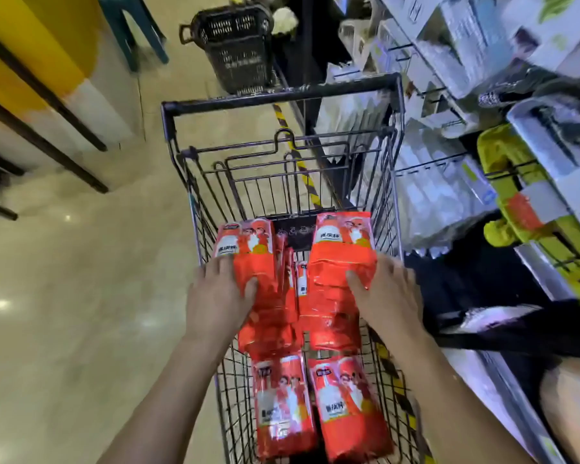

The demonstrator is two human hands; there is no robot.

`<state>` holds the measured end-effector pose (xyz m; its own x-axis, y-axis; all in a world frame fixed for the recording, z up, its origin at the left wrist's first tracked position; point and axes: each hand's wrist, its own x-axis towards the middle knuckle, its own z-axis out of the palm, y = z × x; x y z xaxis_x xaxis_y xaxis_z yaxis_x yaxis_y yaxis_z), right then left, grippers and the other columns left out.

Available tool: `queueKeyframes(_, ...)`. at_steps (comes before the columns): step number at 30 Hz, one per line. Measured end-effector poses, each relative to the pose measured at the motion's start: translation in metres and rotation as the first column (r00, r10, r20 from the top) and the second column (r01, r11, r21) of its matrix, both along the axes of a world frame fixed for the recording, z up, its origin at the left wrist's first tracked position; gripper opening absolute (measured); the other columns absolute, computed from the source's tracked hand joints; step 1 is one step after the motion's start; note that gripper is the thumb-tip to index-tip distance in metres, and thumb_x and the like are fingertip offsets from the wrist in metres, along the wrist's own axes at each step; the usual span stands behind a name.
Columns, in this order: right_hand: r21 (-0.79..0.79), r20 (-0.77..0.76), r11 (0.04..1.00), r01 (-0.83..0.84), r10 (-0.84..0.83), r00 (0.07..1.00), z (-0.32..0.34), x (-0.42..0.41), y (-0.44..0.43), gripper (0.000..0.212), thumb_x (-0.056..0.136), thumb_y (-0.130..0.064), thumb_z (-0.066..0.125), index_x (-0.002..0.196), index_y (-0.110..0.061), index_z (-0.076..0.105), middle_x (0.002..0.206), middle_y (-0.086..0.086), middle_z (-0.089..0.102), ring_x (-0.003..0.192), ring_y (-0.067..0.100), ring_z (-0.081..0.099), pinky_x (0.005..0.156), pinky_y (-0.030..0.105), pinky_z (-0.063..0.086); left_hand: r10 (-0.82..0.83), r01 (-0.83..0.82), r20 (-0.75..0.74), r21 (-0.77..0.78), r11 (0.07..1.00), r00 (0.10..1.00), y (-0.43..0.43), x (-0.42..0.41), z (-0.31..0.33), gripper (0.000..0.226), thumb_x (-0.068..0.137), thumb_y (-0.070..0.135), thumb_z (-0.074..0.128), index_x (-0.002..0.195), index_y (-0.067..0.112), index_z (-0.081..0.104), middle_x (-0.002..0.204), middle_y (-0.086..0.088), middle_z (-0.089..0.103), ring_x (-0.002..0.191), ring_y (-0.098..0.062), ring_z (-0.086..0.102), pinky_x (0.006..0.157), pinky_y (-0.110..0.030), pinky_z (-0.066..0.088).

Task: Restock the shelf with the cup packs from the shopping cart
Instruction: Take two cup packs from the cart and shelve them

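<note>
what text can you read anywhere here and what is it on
"喜庆杯" (soft, best reading): white label on the far left pack, the far right pack and the near right pack.
Near left pack: label smeared, cannot be read.
Black basket: faint lettering, too blurred to read.
Shelf boxes: print too blurred to read.

The cup packs [344,259] lie in the shopping cart [282,95], with the shelf [429,164] to its right and a basket [238,48] on the floor [64,313] beyond it.
</note>
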<state>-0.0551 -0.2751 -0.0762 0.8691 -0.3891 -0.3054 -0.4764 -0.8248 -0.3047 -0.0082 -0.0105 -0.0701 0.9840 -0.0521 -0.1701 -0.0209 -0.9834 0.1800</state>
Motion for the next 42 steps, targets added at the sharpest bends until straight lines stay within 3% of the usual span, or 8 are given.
queueKeyframes(6,0.029,-0.165,0.998,0.063,-0.058,0.985,-0.040,0.062,-0.007,0.095,0.096,-0.073,0.043,0.160,-0.007,0.022,0.162,0.020,0.034,0.147,0.042,0.033,0.117,0.054,0.033,0.106,-0.085,-0.158,0.135,0.987,0.982,-0.023,0.072,-0.038,0.083,0.100,0.056,0.059,0.160,0.006,0.031,0.156,-0.018,0.049,0.144,-0.041,0.042,0.115,-0.049,0.038)
queueKeyframes(14,0.260,-0.322,0.934,0.243,-0.154,0.934,-0.084,0.087,-0.022,0.130,0.073,-0.080,0.072,0.162,-0.007,0.012,0.162,0.022,0.035,0.147,0.042,0.038,0.117,0.051,0.037,0.346,-0.402,-0.413,-0.055,0.914,0.843,-0.013,0.092,-0.071,0.124,0.080,0.066,0.080,0.165,0.005,0.013,0.165,-0.024,0.031,0.153,-0.046,0.029,0.125,-0.055,0.028)
queueKeyframes(20,0.445,-0.401,0.792,0.417,-0.240,0.884,-0.106,0.099,-0.028,0.165,0.035,-0.091,0.079,0.163,-0.009,0.014,0.163,0.017,0.036,0.145,0.037,0.043,0.113,0.053,0.046,0.456,-0.633,-0.588,-0.127,0.764,0.668,-0.016,0.095,-0.081,0.139,0.064,0.069,0.090,0.162,0.008,0.013,0.162,-0.026,0.035,0.145,-0.045,0.045,0.116,-0.054,0.044)
queueKeyframes(23,0.470,-0.389,0.755,0.458,-0.288,0.875,-0.112,0.104,-0.032,0.155,0.043,-0.094,0.071,0.159,-0.005,0.022,0.159,0.017,0.042,0.142,0.036,0.047,0.111,0.052,0.048,0.489,-0.736,-0.622,-0.219,0.641,0.611,-0.005,0.097,-0.093,0.136,0.040,0.079,0.095,0.147,0.010,0.046,0.141,-0.017,0.064,0.119,-0.039,0.069,0.095,-0.052,0.061)
queueKeyframes(27,0.475,-0.372,0.748,0.464,-0.307,0.876,-0.120,0.105,-0.034,0.151,0.036,-0.094,0.066,0.154,-0.007,0.032,0.151,0.016,0.051,0.133,0.036,0.055,0.107,0.052,0.051,0.447,-0.852,-0.740,-0.337,0.400,0.502,-0.008,0.083,-0.089,0.048,0.077,0.034,0.095,0.106,0.009,0.067,0.100,-0.015,0.076,0.075,-0.026,0.074,0.042,-0.028,0.057)
queueKeyframes(34,0.501,-0.264,0.754,0.426,-0.335,0.904,-0.109,0.087,-0.033,0.106,0.053,-0.083,0.063,0.135,-0.018,0.054,0.128,0.005,0.067,0.111,0.032,0.068,0.096,0.050,0.057,0.428,-0.806,-0.688,-0.442,0.394,0.586,-0.005,0.070,-0.090,0.046,0.074,0.033,0.097,0.102,0.011,0.068,0.100,-0.014,0.079,0.080,-0.030,0.078,0.062,-0.038,0.063)
queueKeyframes(37,0.545,-0.212,0.728,0.416,-0.361,0.908,-0.095,0.071,-0.029,0.096,0.056,-0.077,0.064,0.133,-0.020,0.051,0.125,0.003,0.067,0.110,0.029,0.068,0.097,0.050,0.057,0.405,-0.779,-0.671,-0.474,0.411,0.621,-0.003,0.058,-0.082,0.077,0.058,0.040,0.104,0.118,0.007,0.069,0.105,-0.014,0.081,0.085,-0.035,0.081,0.073,-0.056,0.067)
queueKeyframes(42,0.646,-0.176,0.625,0.439,-0.438,0.882,-0.084,0.030,-0.029,0.093,0.053,-0.066,0.080,0.133,-0.030,0.050,0.121,-0.004,0.068,0.104,0.020,0.071,0.094,0.050,0.060,0.404,-0.725,-0.602,-0.557,0.405,0.689,0.010,0.031,-0.079,0.115,0.036,0.061,0.105,0.130,0.013,0.060,0.114,-0.009,0.079,0.090,-0.030,0.081,0.072,-0.054,0.067)
